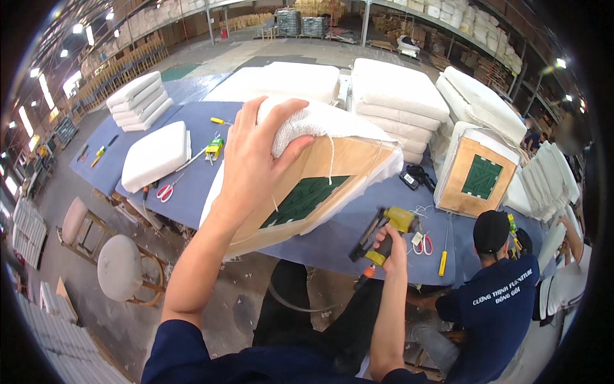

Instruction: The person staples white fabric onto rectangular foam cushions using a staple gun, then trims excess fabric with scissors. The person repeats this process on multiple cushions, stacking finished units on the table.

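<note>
My left hand [259, 150] grips the top corner of a seat cushion [348, 163], its fingers curled over the white woven fabric. The cushion stands tilted up on the blue-covered table [342, 240], its plywood underside and a dark green webbed opening facing me. White cloth hangs loose round its edges, and a few threads dangle from it. To the right of the cushion and apart from it, my right hand [391, 253] is wrapped round the handle of a yellow-green and black air staple gun [400, 219]. An orange fitting and a hose come off the handle's lower end.
Stacked white cushions [400, 96] stand along the far side. Red-handled scissors [422, 243] and a yellow-handled screwdriver [442, 262] lie at right; more scissors [167, 191] at left. A co-worker [492, 307] in a dark cap sits close right. Two stools [121, 269] stand at left.
</note>
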Demonstrator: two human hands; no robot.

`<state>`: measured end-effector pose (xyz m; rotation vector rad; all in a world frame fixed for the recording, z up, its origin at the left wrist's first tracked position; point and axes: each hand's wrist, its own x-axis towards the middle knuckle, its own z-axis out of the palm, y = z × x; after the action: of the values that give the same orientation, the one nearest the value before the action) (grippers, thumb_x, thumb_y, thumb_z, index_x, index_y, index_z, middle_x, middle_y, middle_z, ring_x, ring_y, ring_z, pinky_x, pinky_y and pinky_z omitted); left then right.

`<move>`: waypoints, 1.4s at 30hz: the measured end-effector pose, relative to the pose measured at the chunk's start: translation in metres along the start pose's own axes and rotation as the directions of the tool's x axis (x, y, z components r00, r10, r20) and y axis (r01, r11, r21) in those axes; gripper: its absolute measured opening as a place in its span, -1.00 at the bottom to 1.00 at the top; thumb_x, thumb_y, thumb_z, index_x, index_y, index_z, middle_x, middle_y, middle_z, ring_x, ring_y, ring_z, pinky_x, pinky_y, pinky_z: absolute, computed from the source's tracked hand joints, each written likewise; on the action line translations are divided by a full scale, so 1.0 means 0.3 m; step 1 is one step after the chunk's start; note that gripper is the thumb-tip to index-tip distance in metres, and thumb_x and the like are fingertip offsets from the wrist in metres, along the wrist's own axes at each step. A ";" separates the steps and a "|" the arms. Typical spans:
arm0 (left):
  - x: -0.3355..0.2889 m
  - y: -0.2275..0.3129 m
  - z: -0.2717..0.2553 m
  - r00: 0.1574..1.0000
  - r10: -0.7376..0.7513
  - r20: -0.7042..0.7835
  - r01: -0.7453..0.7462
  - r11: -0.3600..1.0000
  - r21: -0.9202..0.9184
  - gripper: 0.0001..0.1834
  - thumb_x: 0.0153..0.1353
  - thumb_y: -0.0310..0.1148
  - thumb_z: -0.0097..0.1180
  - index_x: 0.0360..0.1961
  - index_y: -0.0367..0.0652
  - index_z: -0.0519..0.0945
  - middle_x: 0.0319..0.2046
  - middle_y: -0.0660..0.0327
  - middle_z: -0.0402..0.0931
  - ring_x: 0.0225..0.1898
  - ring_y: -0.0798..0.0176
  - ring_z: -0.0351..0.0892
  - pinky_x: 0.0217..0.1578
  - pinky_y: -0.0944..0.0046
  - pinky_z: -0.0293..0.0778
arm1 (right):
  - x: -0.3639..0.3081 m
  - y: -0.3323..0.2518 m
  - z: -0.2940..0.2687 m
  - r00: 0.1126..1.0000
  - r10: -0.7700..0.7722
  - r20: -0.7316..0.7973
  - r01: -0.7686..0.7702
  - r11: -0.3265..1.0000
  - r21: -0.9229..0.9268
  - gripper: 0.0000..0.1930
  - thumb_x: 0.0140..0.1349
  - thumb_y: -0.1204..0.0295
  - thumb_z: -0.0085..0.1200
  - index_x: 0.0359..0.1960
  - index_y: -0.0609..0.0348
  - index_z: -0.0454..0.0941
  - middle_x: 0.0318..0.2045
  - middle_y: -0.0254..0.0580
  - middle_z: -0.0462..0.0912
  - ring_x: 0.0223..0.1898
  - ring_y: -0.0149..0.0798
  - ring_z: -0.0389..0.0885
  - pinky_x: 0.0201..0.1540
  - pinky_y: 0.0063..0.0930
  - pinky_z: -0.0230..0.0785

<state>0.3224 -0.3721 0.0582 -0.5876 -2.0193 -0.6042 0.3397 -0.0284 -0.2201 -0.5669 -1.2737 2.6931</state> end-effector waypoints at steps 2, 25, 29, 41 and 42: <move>-0.005 0.005 0.007 1.000 0.016 0.013 -0.016 1.000 -0.027 -0.44 0.27 -0.28 0.51 0.29 0.01 0.65 0.21 -0.06 0.55 0.21 -0.24 0.59 0.22 -0.06 0.51 | -0.228 -0.068 0.188 0.987 -0.067 0.144 0.039 0.980 0.193 -0.72 0.44 0.38 0.22 0.09 0.19 0.54 -0.46 -0.41 0.40 -0.50 -0.35 0.43 -0.35 -0.38 0.38; -0.044 -0.066 -0.075 0.994 -0.005 0.105 0.025 0.981 -0.192 -0.39 0.15 -0.44 0.52 0.26 0.08 0.67 0.27 -0.04 0.53 0.30 -0.22 0.52 0.35 -0.07 0.40 | -0.510 -0.112 0.723 0.286 -0.564 0.775 0.951 0.072 -0.299 -0.77 0.25 0.42 0.43 -0.09 0.15 0.72 -0.31 -0.16 0.79 -0.31 -0.01 0.77 -0.25 -0.19 0.48; -0.029 -0.251 -0.130 0.971 0.059 0.231 0.002 0.966 -0.258 -0.37 0.18 -0.48 0.47 0.31 -0.11 0.60 0.29 0.06 0.57 0.37 -0.06 0.52 0.45 0.03 0.34 | -0.468 -0.100 0.563 0.392 -0.580 0.715 0.919 0.207 -0.335 -0.58 0.20 0.48 0.45 0.07 0.32 0.62 -0.24 -0.01 0.82 -0.25 -0.05 0.84 -0.12 -0.32 0.62; -0.011 -0.197 -0.031 0.685 -0.104 0.721 -0.036 0.984 0.175 0.19 -0.09 0.09 0.65 0.57 -0.04 0.39 0.28 -0.06 0.62 0.27 -0.23 0.60 0.31 -0.13 0.43 | 0.216 0.120 -0.417 0.954 -0.295 -0.049 0.012 0.201 -0.979 -0.03 0.31 -0.03 0.32 0.56 0.39 0.22 0.18 0.52 0.66 0.23 0.40 0.66 0.30 0.11 0.47; -0.022 -0.195 -0.028 0.701 -0.047 0.712 -0.091 0.984 0.154 0.16 -0.08 0.09 0.65 0.54 -0.07 0.41 0.22 -0.05 0.64 0.22 -0.22 0.62 0.27 -0.11 0.45 | 0.210 0.127 -0.399 0.979 -0.203 -0.020 0.034 0.258 -0.966 -0.12 0.33 -0.04 0.31 0.50 0.33 0.35 0.18 0.50 0.66 0.26 0.38 0.65 0.31 0.10 0.46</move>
<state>0.2947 -0.4231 0.0456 -0.8228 -2.7601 -0.1580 0.3287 0.0497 -0.3364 -0.6523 -2.7118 1.3280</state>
